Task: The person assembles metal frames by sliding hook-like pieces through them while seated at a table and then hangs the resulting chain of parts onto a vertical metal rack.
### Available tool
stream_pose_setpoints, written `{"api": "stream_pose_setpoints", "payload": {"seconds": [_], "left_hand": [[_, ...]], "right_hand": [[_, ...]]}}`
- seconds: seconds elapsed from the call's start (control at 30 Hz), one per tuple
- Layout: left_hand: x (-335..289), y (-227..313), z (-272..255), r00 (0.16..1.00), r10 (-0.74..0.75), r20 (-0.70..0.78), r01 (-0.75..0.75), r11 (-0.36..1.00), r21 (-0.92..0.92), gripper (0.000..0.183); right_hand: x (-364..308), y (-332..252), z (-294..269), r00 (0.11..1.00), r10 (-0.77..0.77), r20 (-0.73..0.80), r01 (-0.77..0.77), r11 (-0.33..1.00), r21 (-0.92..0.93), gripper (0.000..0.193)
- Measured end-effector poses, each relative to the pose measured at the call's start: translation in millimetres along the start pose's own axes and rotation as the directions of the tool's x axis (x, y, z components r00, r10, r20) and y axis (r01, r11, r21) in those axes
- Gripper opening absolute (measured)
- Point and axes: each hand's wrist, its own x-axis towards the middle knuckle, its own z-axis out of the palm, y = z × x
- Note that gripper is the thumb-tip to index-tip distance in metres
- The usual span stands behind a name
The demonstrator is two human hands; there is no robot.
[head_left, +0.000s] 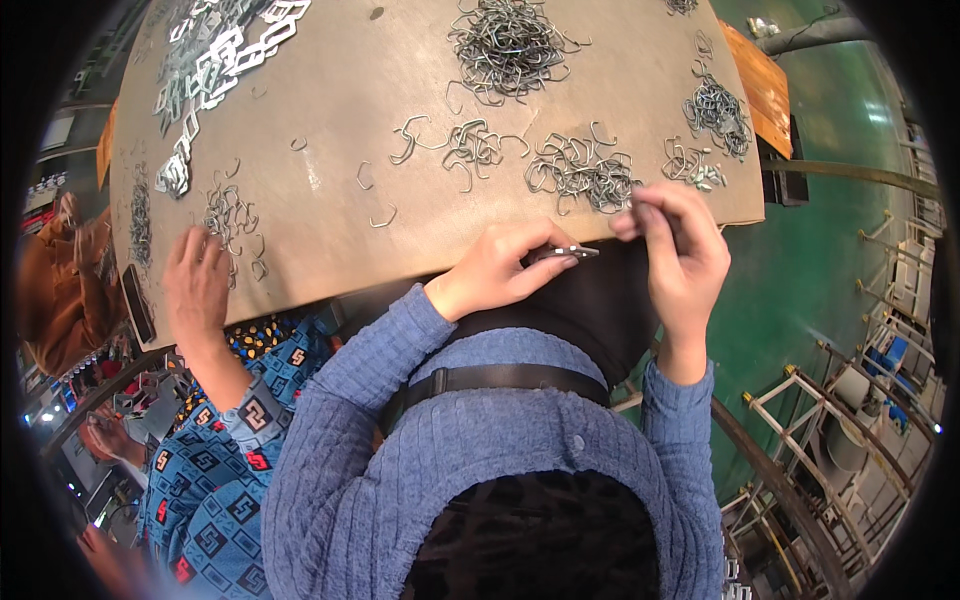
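Note:
Just off the table's near edge, my left hand (505,268) is closed, pinching a small flat metal piece (577,252) between thumb and fingers. My right hand (685,250) is raised at the right end of a pile of bent wire hooks (585,172). Its thumb and fingertips are drawn together and slightly blurred; whatever is between them cannot be made out. Left of that pile lies a smaller cluster of wire hooks (472,146), with a few single hooks (383,217) scattered farther left.
A large heap of hooks (508,48) sits farther back on the brown table (340,90). More hooks (716,112) and small silvery pieces (708,178) lie at the right. Flat metal frames (215,70) cover the far left. A co-worker's hand (196,285) rests near hooks (230,212).

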Motion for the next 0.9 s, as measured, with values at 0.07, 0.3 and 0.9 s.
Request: {"api": "stream_pose_setpoints", "payload": {"seconds": [0.07, 0.3, 0.9], "left_hand": [[0, 0, 2, 1.000, -0.014, -0.024, 0.014, 1.000, -0.009, 0.009], [-3, -5, 9, 0.991, 0.077, -0.105, -0.075, 0.997, 0.020, 0.011], [-3, -13, 3, 0.967, 0.237, -0.088, -0.234, 0.971, 0.045, 0.017]], "right_hand": [[-19, -2, -2, 0.998, 0.060, 0.018, -0.061, 0.995, 0.073, 0.012], [-45, 12, 5, 0.998, 0.053, 0.015, -0.050, 0.989, -0.138, 0.010], [-54, 57, 27, 0.966, -0.254, 0.049, 0.258, 0.926, -0.277, 0.006]]}}
